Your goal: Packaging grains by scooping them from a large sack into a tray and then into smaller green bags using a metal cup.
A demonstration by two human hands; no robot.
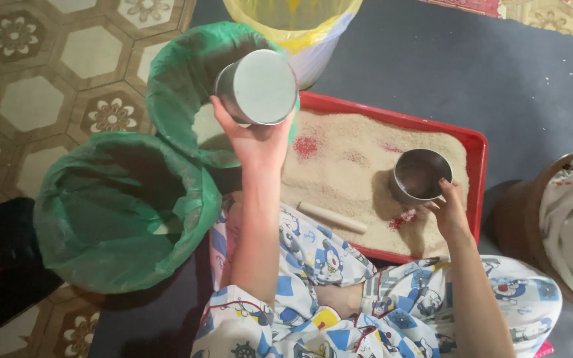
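Left hand (256,139) grips tin (258,87) tipped over green bag (187,86) — keep mouth inside rim. Right hand (449,209) holds cup (420,176) on rice in red tray (475,142) — scoop level, steady.

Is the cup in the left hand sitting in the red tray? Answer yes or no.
No: the left hand holds its steel cup tipped over a green-lined bucket, outside the red tray.

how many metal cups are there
2: one metal cup tipped in the left hand over a green-lined bin; another held by the right hand in the red tray.
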